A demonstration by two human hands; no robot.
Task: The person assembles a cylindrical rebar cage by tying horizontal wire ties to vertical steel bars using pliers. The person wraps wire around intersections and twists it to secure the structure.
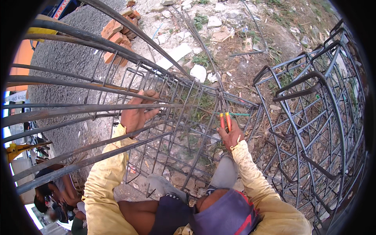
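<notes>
Rebar cage (129,98) on its side across a rubble-strewn lot, long axis running from the left edge in toward centre frame, long bars bent by the lens, square stirrups spaced along them. Second cage (313,117) of the same build at right, standing well apart on weedy ground, with hooked bar ends at its top. Gravel heap (70,51) behind, stacked red bricks (117,35) at its edge, broken white slabs (197,72) scattered beyond.

Seen from above: yellow sleeves, a dark cap with red trim (231,215), both arms up from the lower edge into the near cage. Left hand (135,113) closed around one of the long bars on the upper face, fingers wrapped over it, steadying. Right hand (232,136) lower and further right, grip shut on the red-and-yellow handles of a pair of pincers (225,117), handles squeezed nearly together. Tool upright, nose aimed up at the joint where a corner bar crosses the last stirrup; the jaws' own state lost among the dark steel. Joint directly above the right hand, just beyond the tool's tip; the left hand well apart along the same face, so the right is plainly the nearer. Thin green wire or cord (239,114) running sideways just beside the handles.

No containers in view; inside the cage only grass, stones and grey trouser legs (225,172).
</notes>
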